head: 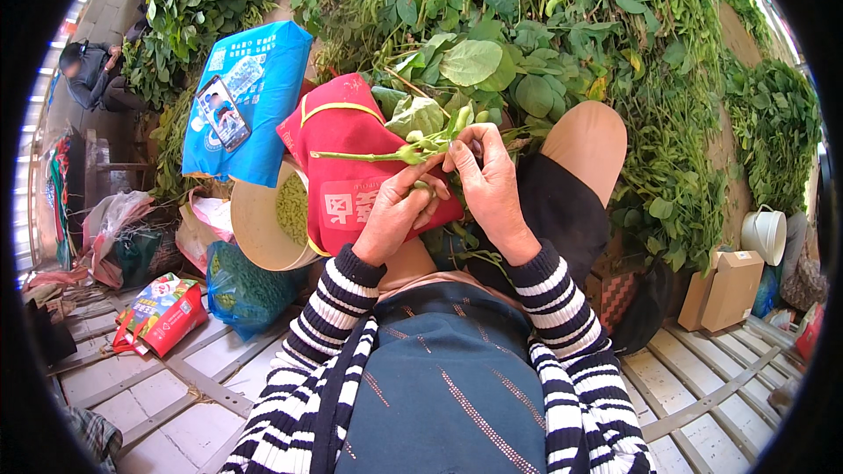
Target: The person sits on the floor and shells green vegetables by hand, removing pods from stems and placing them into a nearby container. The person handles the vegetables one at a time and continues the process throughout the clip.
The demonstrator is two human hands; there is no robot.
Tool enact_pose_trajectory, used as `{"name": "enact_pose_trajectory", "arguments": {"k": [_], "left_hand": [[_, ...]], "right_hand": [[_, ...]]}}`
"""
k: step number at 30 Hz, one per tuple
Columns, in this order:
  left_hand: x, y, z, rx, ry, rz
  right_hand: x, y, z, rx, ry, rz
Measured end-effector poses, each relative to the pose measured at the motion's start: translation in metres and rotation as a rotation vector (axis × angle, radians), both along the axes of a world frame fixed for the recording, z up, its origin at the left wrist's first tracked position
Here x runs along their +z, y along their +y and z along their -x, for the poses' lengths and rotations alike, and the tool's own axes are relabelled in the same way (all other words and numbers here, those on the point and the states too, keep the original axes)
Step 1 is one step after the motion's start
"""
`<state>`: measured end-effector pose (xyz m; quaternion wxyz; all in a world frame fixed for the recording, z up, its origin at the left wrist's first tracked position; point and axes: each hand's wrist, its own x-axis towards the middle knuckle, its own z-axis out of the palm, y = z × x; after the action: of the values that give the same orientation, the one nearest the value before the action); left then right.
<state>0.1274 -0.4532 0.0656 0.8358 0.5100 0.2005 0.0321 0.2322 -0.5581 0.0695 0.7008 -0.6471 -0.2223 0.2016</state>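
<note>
A cut green soybean stalk [359,157] with plump pods [428,143] lies across both hands above my lap. My right hand [486,168] pinches its podded end between thumb and forefinger. My left hand [403,207] has its forefinger against the stalk, and its curled fingers hold a green pod [421,185]. Beneath the hands, a red cloth [349,125] with yellow edging and printed characters drapes over my left knee. Left of it stands a cream plastic bucket [253,210] holding shelled green beans [292,207]. Leafy soybean plants [481,69] lie just beyond the hands.
A phone [222,112] rests on a blue bag [276,79] by the bucket's rim. A filled blue plastic bag [247,289] and a red shopping bag [161,316] sit at left. Cardboard [731,289] and a white bucket [764,235] stand right. A person [99,76] sits far left.
</note>
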Motion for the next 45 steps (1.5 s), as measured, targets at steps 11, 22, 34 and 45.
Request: {"name": "enact_pose_trajectory", "arguments": {"k": [11,22,34,45], "left_hand": [[-0.007,0.001,-0.001,0.216,0.112,-0.068],[-0.003,0.026,0.007,-0.053,0.058,-0.044],[0.003,0.017,0.011,-0.145,0.072,-0.426],[0.013,0.018,0.016,-0.19,0.083,-0.001]], "right_hand": [[-0.014,-0.013,0.024,0.299,-0.338,0.395],[-0.004,-0.015,0.03,0.342,-0.045,0.203],[0.005,-0.018,0.013,0.173,-0.344,0.466],[0.006,-0.01,-0.012,0.0,-0.349,0.298]]}}
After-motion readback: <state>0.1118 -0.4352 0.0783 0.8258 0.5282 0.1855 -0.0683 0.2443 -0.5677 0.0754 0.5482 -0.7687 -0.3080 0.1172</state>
